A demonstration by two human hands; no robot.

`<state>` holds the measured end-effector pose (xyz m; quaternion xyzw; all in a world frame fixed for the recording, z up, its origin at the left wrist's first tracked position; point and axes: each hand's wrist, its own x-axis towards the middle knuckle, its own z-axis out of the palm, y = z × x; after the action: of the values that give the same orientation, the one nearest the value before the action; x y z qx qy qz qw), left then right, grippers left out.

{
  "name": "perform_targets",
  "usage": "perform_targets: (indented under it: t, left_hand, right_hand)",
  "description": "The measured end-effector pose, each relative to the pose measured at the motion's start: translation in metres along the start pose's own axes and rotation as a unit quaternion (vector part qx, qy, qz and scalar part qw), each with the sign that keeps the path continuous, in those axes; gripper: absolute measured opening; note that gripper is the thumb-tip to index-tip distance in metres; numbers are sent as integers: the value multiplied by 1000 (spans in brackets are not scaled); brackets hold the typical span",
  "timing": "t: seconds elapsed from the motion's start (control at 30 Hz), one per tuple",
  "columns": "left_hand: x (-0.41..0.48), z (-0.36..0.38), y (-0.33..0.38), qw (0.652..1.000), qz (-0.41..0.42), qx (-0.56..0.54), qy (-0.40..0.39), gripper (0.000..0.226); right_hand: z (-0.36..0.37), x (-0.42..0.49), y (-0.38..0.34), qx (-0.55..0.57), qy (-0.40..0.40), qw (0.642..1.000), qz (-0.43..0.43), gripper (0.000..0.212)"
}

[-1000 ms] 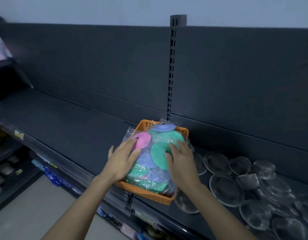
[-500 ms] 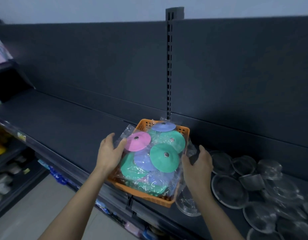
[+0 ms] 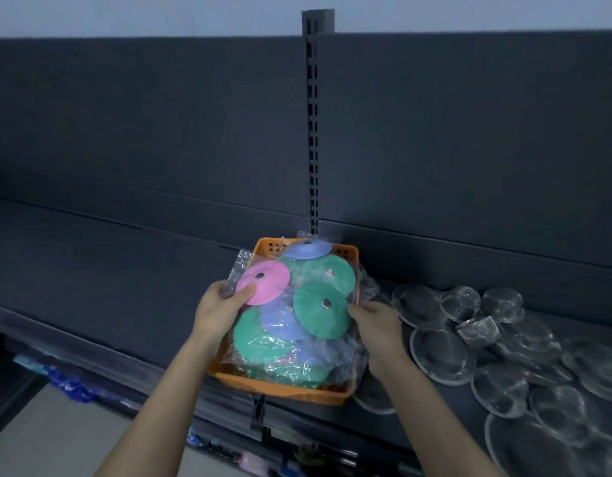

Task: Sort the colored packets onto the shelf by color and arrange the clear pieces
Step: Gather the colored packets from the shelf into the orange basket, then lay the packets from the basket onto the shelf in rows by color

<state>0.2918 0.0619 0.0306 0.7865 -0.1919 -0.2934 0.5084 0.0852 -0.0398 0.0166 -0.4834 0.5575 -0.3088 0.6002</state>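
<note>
Plastic-wrapped coloured disc packets (image 3: 280, 325) lay heaped in orange plastic basket (image 3: 280, 390); left hand (image 3: 218, 311) pinched pink packet (image 3: 263, 282), right hand (image 3: 376, 325) gripped green packet (image 3: 320, 309) by wrap, probably to split colours.

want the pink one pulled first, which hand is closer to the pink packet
Left. The left hand grips the pink packet at its near edge, thumb on top. The right hand is across the basket, at a green packet's edge.

slotted metal post (image 3: 313, 132) against dark back panel (image 3: 142, 115), pale wall (image 3: 125, 12) above, blurred blue goods (image 3: 67, 383) below, grey floor (image 3: 56, 442)
</note>
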Motion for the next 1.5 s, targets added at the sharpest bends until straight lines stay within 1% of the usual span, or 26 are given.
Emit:
perform_targets:
  t: [0.1,0.2,0.23,0.37,0.47,0.6,0.67,0.77,0.83,0.93,0.97,1.03,1.13,1.27,1.37,1.5]
  left_hand:
    - [-3,1,2,998,-1,-61,2,46]
    - [-11,0,4,995,-6,-103,-1,53]
    - [-13,-2,4,994,-8,-108,-3,54]
    - [-23,-6,10,991,7,-134,3,57]
    - [-29,-9,22,989,22,-146,24,58]
    - [-39,-15,28,987,31,-144,64,69]
    - [-49,-18,26,986,35,-133,91,70]
    - [-67,-25,21,982,30,-132,131,75]
    - [-79,-31,15,978,24,-135,155,72]
    - [-98,-40,5,971,22,-134,199,57]
    - [-104,-43,1,967,23,-135,216,56]
    - [-115,-51,-7,959,16,-144,243,58]
    - [-128,-61,-15,952,7,-147,268,61]
    - [-145,-81,-24,942,-2,-172,289,54]
    - [-151,-104,-32,935,0,-185,302,49]
    - [-157,-145,-42,930,15,-183,319,45]
  right_hand:
    - [6,-1,-1,-10,14,1000,-9,17]
    - [8,-5,-3,-15,20,999,-21,30]
    - [7,-5,-3,-17,18,999,-27,32]
    - [4,-6,-16,-12,9,999,-51,28]
    - [2,-5,-31,-9,-8,997,-75,29]
    - [-1,-11,-46,-8,-51,993,-110,33]
    - [0,-17,-49,-27,-73,989,-128,29]
    - [3,-24,-51,-50,-108,984,-134,24]
    - [7,-28,-48,-58,-131,980,-135,23]
    - [15,-35,-41,-74,-164,973,-142,27]
    - [18,-38,-40,-79,-176,971,-144,28]
    - [24,-44,-35,-84,-205,965,-141,30]
    - [34,-53,-30,-71,-229,962,-133,32]
    - [54,-67,-26,-50,-247,959,-126,35]
    - [76,-83,-23,-66,-253,956,-135,31]
    - [113,-108,-20,-83,-256,951,-150,32]
